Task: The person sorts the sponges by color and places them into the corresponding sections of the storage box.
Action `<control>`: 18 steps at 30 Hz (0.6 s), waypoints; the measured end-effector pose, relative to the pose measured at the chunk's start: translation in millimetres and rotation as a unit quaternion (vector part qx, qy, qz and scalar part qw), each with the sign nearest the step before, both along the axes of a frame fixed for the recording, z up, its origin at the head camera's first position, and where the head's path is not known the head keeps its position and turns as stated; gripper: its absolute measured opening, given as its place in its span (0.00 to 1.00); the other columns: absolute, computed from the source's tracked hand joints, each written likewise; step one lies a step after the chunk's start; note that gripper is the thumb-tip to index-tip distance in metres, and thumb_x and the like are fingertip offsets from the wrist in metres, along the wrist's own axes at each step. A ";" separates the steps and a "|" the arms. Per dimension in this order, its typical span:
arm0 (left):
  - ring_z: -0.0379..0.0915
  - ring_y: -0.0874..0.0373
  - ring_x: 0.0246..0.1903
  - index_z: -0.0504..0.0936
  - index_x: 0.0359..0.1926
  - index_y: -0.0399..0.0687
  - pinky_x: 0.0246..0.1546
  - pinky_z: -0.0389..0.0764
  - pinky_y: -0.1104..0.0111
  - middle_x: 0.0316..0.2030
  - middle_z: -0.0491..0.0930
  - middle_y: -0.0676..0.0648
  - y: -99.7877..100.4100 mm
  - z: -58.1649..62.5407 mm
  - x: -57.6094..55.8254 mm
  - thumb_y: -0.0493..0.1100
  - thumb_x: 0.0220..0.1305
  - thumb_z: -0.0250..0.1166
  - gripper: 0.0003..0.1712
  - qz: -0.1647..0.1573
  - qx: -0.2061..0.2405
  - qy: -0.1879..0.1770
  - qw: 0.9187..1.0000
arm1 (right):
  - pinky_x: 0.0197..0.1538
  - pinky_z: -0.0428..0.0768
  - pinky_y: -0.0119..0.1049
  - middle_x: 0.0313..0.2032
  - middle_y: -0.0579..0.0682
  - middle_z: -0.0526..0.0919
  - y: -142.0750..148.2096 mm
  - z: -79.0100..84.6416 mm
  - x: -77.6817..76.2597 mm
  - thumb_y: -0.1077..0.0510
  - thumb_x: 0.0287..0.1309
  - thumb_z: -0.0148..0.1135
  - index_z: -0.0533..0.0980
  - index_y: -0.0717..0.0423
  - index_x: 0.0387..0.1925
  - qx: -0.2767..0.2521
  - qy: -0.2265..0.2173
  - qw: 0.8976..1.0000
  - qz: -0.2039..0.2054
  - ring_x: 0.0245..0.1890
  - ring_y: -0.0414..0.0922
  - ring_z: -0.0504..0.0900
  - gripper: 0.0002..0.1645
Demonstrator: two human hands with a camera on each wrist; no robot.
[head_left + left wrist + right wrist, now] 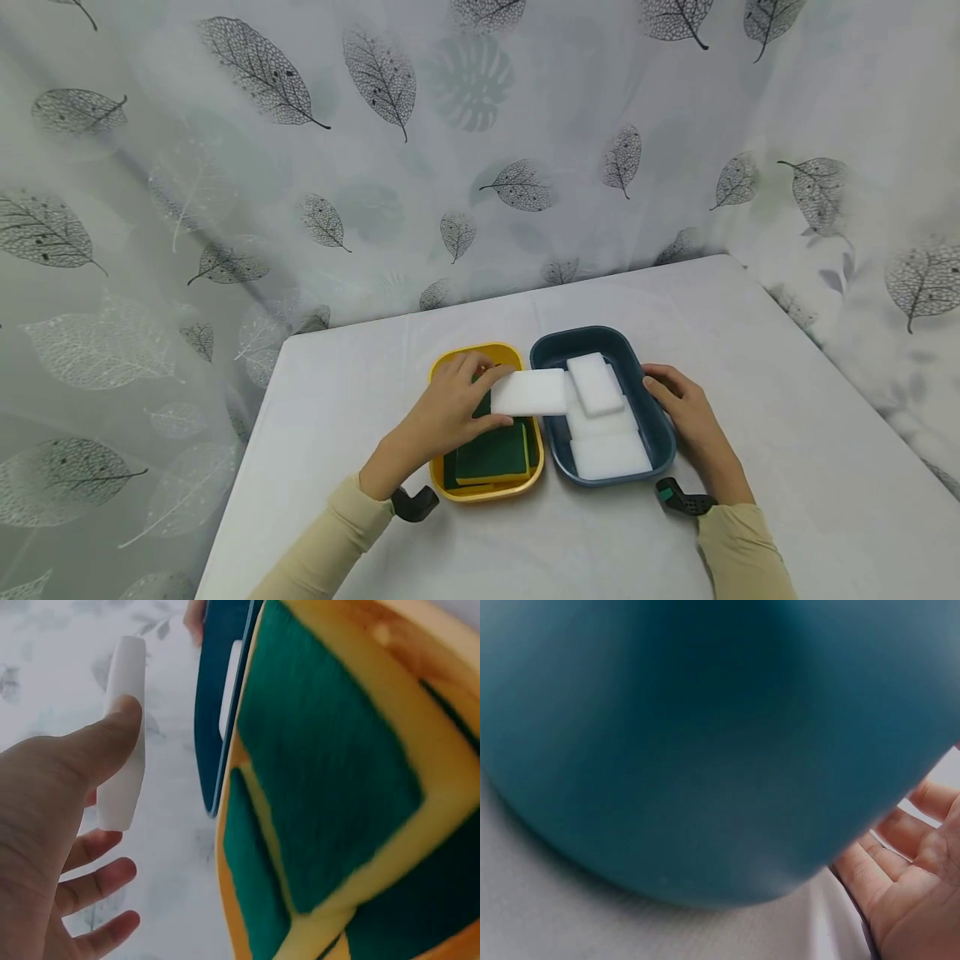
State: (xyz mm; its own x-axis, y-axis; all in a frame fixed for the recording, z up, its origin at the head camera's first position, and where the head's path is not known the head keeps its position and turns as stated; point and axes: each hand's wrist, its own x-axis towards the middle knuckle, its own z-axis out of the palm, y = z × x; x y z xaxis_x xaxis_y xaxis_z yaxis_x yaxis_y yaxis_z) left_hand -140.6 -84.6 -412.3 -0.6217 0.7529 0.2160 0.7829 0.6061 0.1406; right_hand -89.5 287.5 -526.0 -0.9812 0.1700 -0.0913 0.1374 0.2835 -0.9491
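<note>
My left hand point(446, 404) pinches a white sponge block point(528, 392) between thumb and fingers. In the head view the block overlaps the right side of the yellow bin point(487, 495) and the left rim of the blue bin point(558, 340). Green-and-yellow scouring sponges point(491, 454) lie in the yellow bin. Several white sponge blocks point(611, 456) are in the blue one, one tilted on top of others. My right hand point(686, 408) touches the blue bin's outer right side. In the right wrist view its fingers point(904, 832) reach along the wall, with their tips hidden.
Both bins stand side by side on a table with a white cloth point(345, 392). A leaf-printed curtain point(525, 100) hangs behind the table and along its sides. Dark straps with small devices point(415, 505) are on both wrists.
</note>
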 end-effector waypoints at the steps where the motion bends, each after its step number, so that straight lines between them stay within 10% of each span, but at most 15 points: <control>1: 0.71 0.51 0.58 0.73 0.72 0.57 0.63 0.77 0.55 0.60 0.74 0.47 2.6 -1.5 1.6 0.66 0.63 0.70 0.41 0.001 -0.007 0.002 1.000 | 0.60 0.72 0.26 0.69 0.60 0.74 -0.2 0.1 -0.2 0.39 0.78 0.52 0.69 0.58 0.72 0.001 0.000 1.000 0.000 0.55 0.25 0.71 0.35; 18: 0.68 0.51 0.61 0.72 0.71 0.54 0.62 0.76 0.56 0.62 0.74 0.47 60.7 -20.6 33.8 0.67 0.73 0.58 0.35 0.004 -0.061 0.020 0.998 | 0.60 0.72 0.28 0.69 0.60 0.75 0.1 -2.4 -0.5 0.37 0.78 0.51 0.69 0.58 0.72 0.013 -0.003 1.000 -0.002 0.56 0.30 0.72 0.36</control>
State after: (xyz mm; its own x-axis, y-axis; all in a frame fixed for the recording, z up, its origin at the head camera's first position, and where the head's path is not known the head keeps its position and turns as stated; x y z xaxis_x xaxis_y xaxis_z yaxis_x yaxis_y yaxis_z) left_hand -106.8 -23.9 -432.9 -0.6202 0.7702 0.1491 0.7816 0.6228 0.0339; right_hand -90.0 287.6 -528.5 -0.9802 0.1756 -0.0920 0.1433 0.3069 -0.9409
